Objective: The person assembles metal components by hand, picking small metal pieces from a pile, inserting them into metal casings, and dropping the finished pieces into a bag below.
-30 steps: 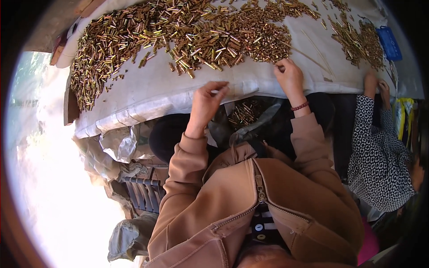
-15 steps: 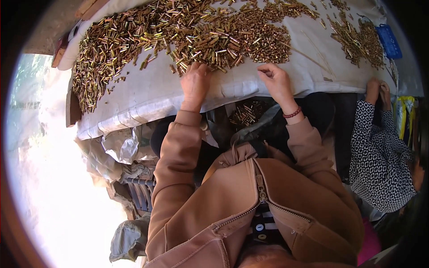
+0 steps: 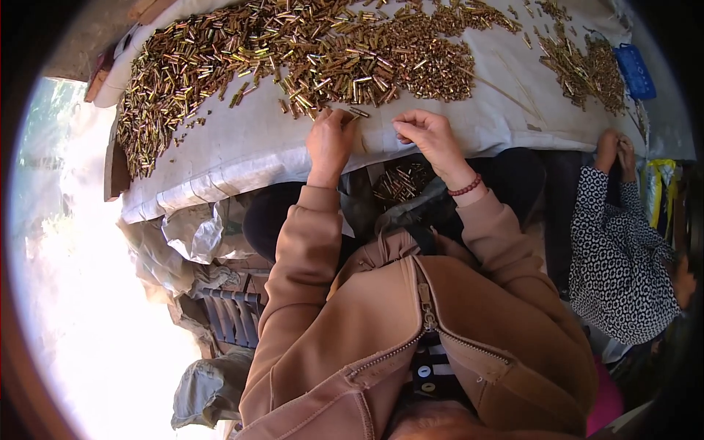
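A large heap of small gold-coloured metal cylinders (image 3: pixel 345 62) spreads over the cloth-covered table (image 3: pixel 242 150) in front of me. At the heap's near edge, my left hand (image 3: pixel 330 145) has its fingers curled in, and what is in them is hidden. Beside its fingertips lies a single loose cylinder (image 3: pixel 359 112). My right hand (image 3: pixel 434 139), with a red bead bracelet at the wrist, is a little to the right, over the table's near edge. Its thumb and fingers are pinched together; something small and dark seems to show at the tips, too small to name.
More cylinders lie in a dark container (image 3: pixel 402 182) below the table edge, between my knees. Thin sticks (image 3: pixel 506 95) and a smaller heap (image 3: pixel 587 70) are to the right, near a blue object (image 3: pixel 634 71). A co-worker's hands (image 3: pixel 614 150) rest at the table's right edge.
My right hand has moved left, closer to my left hand. The left hand has shifted slightly right and back toward me, away from the heap. The co-worker's hands stay at the edge.
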`<state>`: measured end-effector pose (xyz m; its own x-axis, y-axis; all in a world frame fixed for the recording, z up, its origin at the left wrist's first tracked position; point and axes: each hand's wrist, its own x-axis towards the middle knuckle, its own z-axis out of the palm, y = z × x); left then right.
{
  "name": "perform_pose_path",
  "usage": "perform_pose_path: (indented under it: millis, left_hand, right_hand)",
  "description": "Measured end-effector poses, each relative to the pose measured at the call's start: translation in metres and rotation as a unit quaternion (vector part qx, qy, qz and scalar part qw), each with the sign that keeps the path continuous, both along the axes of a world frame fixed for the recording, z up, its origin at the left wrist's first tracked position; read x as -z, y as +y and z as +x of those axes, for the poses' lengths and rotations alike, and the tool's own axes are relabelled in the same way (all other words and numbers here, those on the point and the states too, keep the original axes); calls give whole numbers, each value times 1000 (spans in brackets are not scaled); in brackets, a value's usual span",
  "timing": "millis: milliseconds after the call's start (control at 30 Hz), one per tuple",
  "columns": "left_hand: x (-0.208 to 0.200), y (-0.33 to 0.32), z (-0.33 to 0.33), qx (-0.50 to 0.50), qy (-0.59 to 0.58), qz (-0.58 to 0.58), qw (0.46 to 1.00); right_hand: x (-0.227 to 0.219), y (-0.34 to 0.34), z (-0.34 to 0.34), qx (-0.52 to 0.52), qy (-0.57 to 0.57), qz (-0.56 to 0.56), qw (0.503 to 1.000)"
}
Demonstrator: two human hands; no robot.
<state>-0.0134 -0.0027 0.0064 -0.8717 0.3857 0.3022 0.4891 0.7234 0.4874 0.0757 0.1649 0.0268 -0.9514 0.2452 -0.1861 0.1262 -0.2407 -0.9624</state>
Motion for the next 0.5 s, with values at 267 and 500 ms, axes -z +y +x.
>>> perform_pose_path:
  millis: [267, 500]
  left_hand:
    - [-34, 3, 32, 5, -447, 493, 746]
    - [-38, -2, 45, 25, -549, 607, 574]
  right_hand:
    - [-26, -7, 9, -26, 31, -41, 998]
    - [-47, -20, 13, -47, 71, -47, 995]
